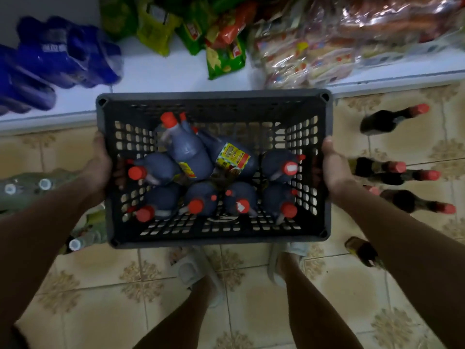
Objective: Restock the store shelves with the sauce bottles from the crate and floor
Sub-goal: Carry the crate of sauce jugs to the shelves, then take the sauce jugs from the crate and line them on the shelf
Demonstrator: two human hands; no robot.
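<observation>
In the head view, the grey crate [214, 167] fills the centre of the frame, gripped at its 2 short sides: the left hand [99, 165] is wrapped on the left wall, the right hand [333, 167] on the right wall, both closed around it. Its long axis runs left to right between the hands. Inside are about 8 red-capped sauce bottles [198, 157], 2 lying across the others. The white shelf [176, 71] lies just beyond the crate's far rim, at the top of the frame. More loose bottles [392, 119] lie on the tiled floor [251, 298] at the right, nearer the right hand.
</observation>
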